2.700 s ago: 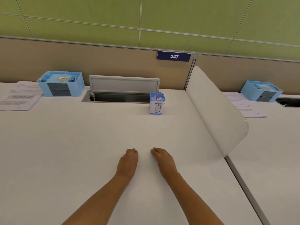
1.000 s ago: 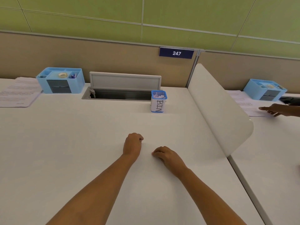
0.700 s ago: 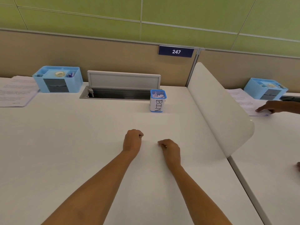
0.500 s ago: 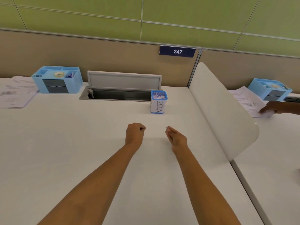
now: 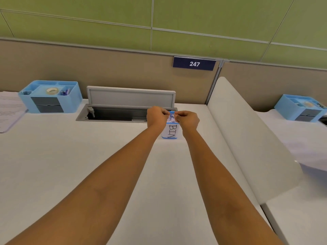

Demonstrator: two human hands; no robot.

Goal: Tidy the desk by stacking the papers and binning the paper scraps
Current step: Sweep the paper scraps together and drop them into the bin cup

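Observation:
A small blue-rimmed pot labelled BIN (image 5: 170, 132) stands on the white desk (image 5: 74, 156), just in front of the open cable hatch. White paper scraps (image 5: 171, 118) show inside its top. My left hand (image 5: 156, 116) and my right hand (image 5: 188, 119) hang over its rim from either side, fingertips pinched together and almost touching each other. Anything held between the fingers is too small to see. A stack of printed papers (image 5: 8, 110) lies at the far left edge of the desk.
A blue desk organiser (image 5: 50, 97) sits at the back left beside the papers. The cable hatch (image 5: 115, 114) is open with its lid (image 5: 131, 97) raised. A white curved divider (image 5: 247, 138) borders the right side; beyond it are another organiser (image 5: 300, 107) and papers (image 5: 309, 149).
Both hands curled into pinched fists on the desk, then rose and reached forward to the top of the bin. The other person's hand on the neighbouring desk is gone from view.

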